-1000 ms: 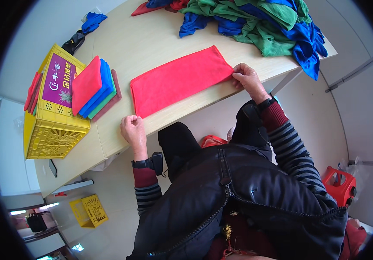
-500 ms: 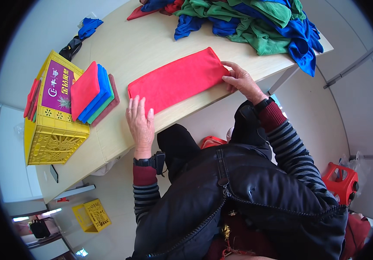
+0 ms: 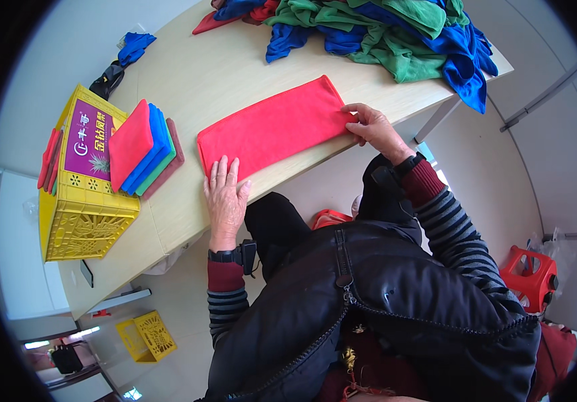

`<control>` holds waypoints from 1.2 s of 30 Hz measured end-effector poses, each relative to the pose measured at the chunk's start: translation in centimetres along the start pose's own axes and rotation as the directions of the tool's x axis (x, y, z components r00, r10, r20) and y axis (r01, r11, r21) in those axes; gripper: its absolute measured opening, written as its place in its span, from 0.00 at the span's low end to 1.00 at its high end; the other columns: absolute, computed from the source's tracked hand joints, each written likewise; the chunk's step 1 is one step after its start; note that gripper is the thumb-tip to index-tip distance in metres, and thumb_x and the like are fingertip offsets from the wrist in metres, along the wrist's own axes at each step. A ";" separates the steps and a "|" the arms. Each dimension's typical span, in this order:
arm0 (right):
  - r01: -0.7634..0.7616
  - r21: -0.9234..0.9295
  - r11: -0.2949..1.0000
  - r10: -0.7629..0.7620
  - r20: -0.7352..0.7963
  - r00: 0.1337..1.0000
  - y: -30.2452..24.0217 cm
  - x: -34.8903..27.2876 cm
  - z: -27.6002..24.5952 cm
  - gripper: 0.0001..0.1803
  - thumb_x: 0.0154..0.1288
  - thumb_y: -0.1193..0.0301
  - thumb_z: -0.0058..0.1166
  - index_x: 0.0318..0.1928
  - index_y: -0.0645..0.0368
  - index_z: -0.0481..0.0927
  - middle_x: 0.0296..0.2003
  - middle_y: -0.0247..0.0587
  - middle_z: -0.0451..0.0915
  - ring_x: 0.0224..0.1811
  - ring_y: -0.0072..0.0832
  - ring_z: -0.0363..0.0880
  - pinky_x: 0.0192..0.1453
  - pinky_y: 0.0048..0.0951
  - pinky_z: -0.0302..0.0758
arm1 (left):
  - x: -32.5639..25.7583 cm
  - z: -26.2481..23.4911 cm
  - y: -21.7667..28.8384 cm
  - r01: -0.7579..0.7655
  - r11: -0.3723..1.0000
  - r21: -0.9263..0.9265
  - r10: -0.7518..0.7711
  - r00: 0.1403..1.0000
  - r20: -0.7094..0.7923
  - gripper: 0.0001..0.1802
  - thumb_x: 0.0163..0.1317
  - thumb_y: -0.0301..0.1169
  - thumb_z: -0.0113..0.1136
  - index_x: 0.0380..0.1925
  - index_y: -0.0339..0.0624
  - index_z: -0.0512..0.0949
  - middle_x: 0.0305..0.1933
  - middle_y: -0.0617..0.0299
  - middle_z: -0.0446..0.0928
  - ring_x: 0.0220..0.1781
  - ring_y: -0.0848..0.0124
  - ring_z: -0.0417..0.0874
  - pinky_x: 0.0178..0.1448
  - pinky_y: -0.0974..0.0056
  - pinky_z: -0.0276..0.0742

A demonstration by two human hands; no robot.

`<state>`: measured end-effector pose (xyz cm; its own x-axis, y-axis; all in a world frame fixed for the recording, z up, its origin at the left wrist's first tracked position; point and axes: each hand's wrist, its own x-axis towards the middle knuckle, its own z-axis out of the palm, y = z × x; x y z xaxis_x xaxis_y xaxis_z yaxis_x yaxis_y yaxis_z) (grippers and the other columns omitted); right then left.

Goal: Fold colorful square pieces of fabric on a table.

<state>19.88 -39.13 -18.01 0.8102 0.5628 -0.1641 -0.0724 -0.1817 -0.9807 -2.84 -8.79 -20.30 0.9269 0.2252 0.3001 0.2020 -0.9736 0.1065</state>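
Pale tabletop (image 3: 181, 84): left-edge stack (image 3: 131, 144) folded, far-right-corner pile (image 3: 395, 41) unfolded; red cloth (image 3: 271, 127) seemingly part-folded, left hand (image 3: 226, 201) open flat on it, right hand (image 3: 377, 129) pinching its edge!

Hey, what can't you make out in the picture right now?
All in the head view:
Red cloth: its near left corner is hidden by the left hand.
Right hand: its own fingers hide whether it pinches the cloth.
Cloth pile: cut off by the top edge.
Red thing between the legs: partly hidden by them and the jacket; its kind is unclear.
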 end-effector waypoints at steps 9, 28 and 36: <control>0.017 0.052 0.998 -0.019 0.051 0.999 0.7 -2.2 -1.8 0.16 0.71 0.75 0.54 0.58 0.58 0.80 0.32 0.28 0.77 0.29 0.13 0.74 0.36 0.16 0.73 | -1.4 -0.9 0.9 0.013 1.000 -0.001 -0.013 1.000 -0.002 0.30 0.71 0.48 0.55 0.69 0.50 0.70 0.76 0.54 0.62 0.77 0.55 0.60 0.79 0.46 0.52; 0.387 -0.775 0.500 -0.452 0.147 0.880 -1.6 2.1 14.3 0.30 0.74 0.57 0.48 0.69 0.62 0.67 0.67 0.53 0.69 0.73 0.50 0.63 0.77 0.49 0.57 | 6.4 2.1 3.8 -0.125 0.978 -0.167 0.130 0.991 0.021 0.25 0.74 0.40 0.49 0.66 0.41 0.72 0.73 0.50 0.66 0.77 0.52 0.62 0.80 0.44 0.49; 0.324 -0.890 0.320 -0.473 0.146 0.869 1.5 0.8 10.9 0.35 0.75 0.52 0.45 0.73 0.60 0.63 0.74 0.49 0.61 0.79 0.48 0.51 0.80 0.50 0.48 | 4.6 2.2 2.8 -0.023 0.998 -0.056 0.030 0.993 0.115 0.33 0.76 0.48 0.43 0.75 0.45 0.59 0.80 0.54 0.54 0.82 0.55 0.51 0.81 0.42 0.42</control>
<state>14.05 -30.13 -20.73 0.6532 0.6927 0.3058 0.7571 -0.5936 -0.2726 2.74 -10.58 -20.73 0.9627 0.1904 0.1922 0.1625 -0.9749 0.1521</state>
